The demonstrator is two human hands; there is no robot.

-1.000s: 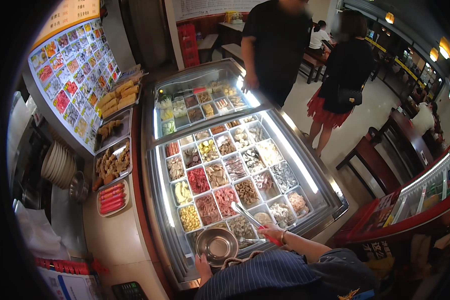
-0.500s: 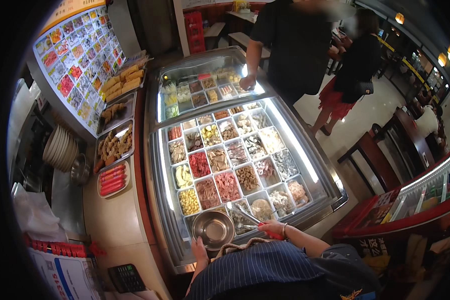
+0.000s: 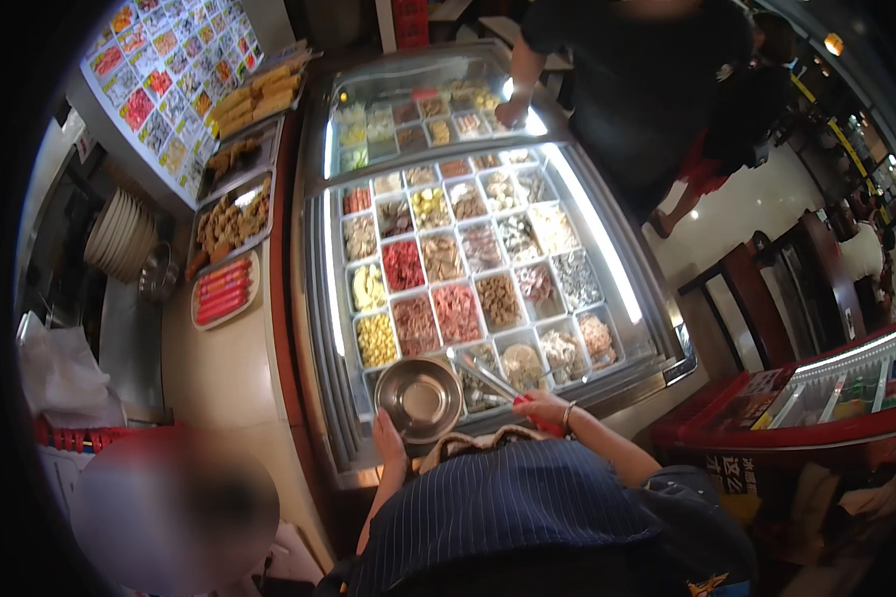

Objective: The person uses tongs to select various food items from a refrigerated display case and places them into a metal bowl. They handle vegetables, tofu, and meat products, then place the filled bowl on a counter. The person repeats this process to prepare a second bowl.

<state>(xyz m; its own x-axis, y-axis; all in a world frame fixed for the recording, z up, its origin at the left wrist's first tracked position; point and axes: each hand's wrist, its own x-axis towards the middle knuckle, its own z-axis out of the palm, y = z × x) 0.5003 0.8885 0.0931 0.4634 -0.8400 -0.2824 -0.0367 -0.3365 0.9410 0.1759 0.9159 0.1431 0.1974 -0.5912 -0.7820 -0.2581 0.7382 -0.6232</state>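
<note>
Big lit case up front, with a steel bowl over its near left corner, left hand holding the bowl's side. The right hand grips red-handled tongs; tips look slightly apart, but honestly too blurry to swear to.

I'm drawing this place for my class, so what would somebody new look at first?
Probably the brightly lit display case in the middle, with its rows of red, yellow and grey foods. Next, the shiny metal bowl in the left hand and the tongs in the right hand, at the case's near end. At the upper left glows a board covered with small food pictures.
</note>
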